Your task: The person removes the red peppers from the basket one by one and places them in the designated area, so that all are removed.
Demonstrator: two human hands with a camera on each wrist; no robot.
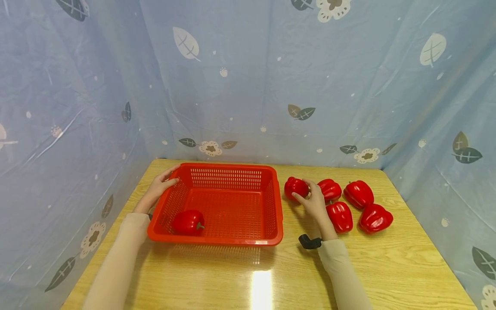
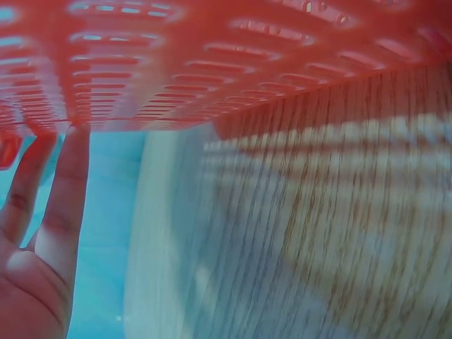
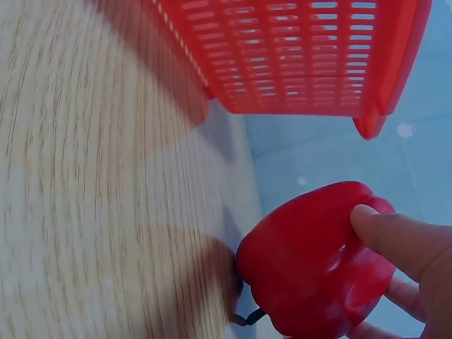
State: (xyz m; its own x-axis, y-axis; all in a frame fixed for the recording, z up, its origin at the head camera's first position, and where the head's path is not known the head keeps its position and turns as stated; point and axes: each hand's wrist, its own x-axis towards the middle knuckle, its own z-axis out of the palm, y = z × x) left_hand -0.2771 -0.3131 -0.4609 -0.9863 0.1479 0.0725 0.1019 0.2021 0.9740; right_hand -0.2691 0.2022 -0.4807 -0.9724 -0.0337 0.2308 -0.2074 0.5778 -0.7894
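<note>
My left hand (image 1: 156,190) holds the left rim of a red plastic basket (image 1: 215,240), thumb reaching over the edge. In the left wrist view, two of its fingers (image 2: 60,205) extend up to the basket's slotted side. Beyond the basket's right side, my right hand (image 1: 313,200) grips a red bell pepper (image 1: 296,187), its thumb (image 3: 395,236) on one side and other fingers partly hidden behind. The pepper's stem points down close to the tabletop; whether it touches is unclear. Another red bell pepper (image 1: 187,222) lies inside the basket at its front left.
Several more red bell peppers, including one near my right wrist (image 1: 339,217) and one farther right (image 1: 375,218), lie on the wooden table (image 1: 387,267). A blue patterned curtain (image 1: 248,86) encloses the back and sides. A black strap (image 1: 309,242) sticks out at my right wrist.
</note>
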